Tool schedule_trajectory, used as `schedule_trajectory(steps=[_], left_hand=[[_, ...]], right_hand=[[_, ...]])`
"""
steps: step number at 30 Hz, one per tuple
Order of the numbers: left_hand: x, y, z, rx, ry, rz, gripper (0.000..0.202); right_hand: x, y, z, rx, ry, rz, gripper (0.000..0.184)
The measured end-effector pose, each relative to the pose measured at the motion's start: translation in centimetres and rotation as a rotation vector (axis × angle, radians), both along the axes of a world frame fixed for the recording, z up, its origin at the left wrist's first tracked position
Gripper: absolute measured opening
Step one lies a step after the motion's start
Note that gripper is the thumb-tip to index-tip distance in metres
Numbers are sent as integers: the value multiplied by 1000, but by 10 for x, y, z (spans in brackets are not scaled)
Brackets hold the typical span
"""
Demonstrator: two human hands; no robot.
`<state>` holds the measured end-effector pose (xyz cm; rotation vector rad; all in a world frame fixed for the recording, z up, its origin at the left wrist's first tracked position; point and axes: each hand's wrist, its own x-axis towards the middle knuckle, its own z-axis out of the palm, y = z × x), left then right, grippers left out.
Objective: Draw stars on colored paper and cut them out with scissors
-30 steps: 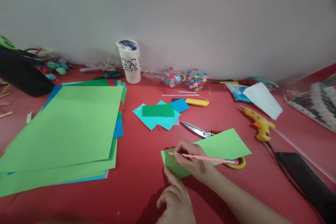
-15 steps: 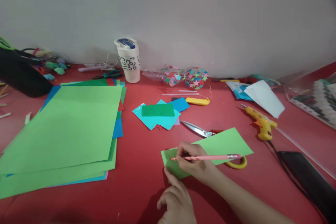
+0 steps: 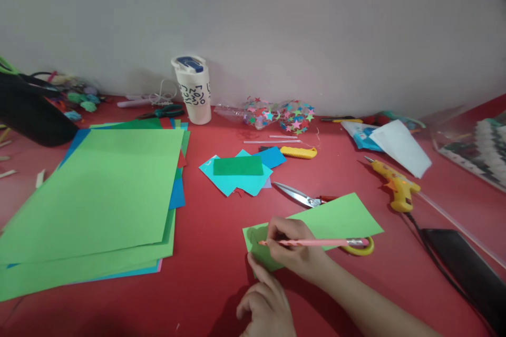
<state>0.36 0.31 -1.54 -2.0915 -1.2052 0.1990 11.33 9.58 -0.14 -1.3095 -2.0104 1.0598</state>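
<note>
A pink pencil is pinched in my right hand, its tip on the left part of a light green paper strip. A faint curved pencil line shows beside the tip. My left hand holds nothing; its index finger stretches out to press the strip's lower left edge, the other fingers loosely bent. Partly under the strip lie scissors, blades showing to the left and a yellow handle loop to the right.
Green sheets are stacked at left. Small paper pieces and a yellow cutter lie mid-table. A yellow glue gun rests at right, its cord near a black object. A white tumbler stands behind.
My right hand and the pencil have shifted slightly down and right, and the pencil lies flatter. More of the pencil line shows on the strip. My left hand has stayed put.
</note>
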Motion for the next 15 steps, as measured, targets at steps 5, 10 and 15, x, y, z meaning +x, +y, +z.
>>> schedule_trajectory(steps=[5,10,15], left_hand=[[0,0,0,-5,5,-8,37],[-1,1,-1,24,2,-16,37],[0,0,-4,25,32,3,38]], right_hand=[[0,-1,0,32,-33,-3,17],[-1,0,0,13,-18,-7,15],[-2,0,2,47,-8,9,15]])
